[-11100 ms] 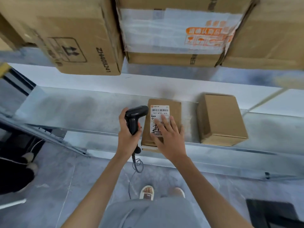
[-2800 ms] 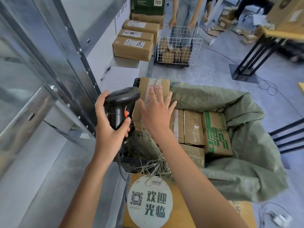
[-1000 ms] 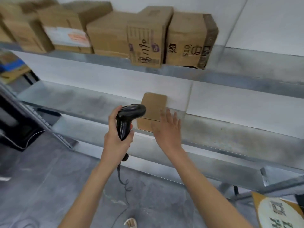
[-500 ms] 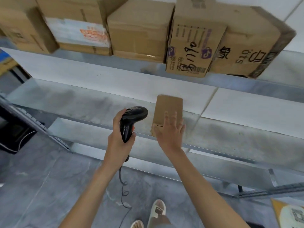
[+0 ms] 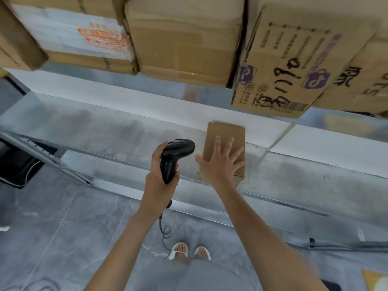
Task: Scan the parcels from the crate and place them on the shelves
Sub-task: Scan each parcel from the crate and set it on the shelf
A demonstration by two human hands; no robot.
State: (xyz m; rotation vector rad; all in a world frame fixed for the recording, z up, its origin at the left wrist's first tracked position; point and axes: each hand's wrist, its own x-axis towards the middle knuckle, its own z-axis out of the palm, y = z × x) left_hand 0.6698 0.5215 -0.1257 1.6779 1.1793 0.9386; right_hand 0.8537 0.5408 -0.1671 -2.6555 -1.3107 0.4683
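A: While the parcel (image 5: 225,141) is lying on the shelf (image 5: 105,131) at frame centre, what is being done with the hands?

B: The right hand (image 5: 220,162) is laid flat on the parcel's top, fingers spread and straight, nothing gripped. The left hand (image 5: 159,181) is wrapped round the handle of the scanner (image 5: 175,156), just left of the parcel, with the cord (image 5: 164,232) hanging toward the floor (image 5: 52,227).

A: What could go wrong from here?

B: The parcel's near end appears to sit right at the shelf's front lip. If the flat hand is lifted with any drag, the parcel could be pulled off the edge and dropped. A push to the back wall would probably be needed first. The dangling cord could also be caught on the shelf edge or underfoot, since it hangs just above the feet (image 5: 190,250).

A: Anything else at risk?

B: The printed box (image 5: 294,66) on the upper shelf, upper right of the frame, juts out past its shelf edge. It could be knocked if a hand were raised carelessly.

A: What cannot be made out?

B: No label is seen on the parcel; only plain cardboard is shown on top, so a completed scan cannot be confirmed. The parcel's near face is partly covered by the right hand. The crate is not in view. The upper boxes are cut off by the frame's top edge, and the frame is slightly blurred.
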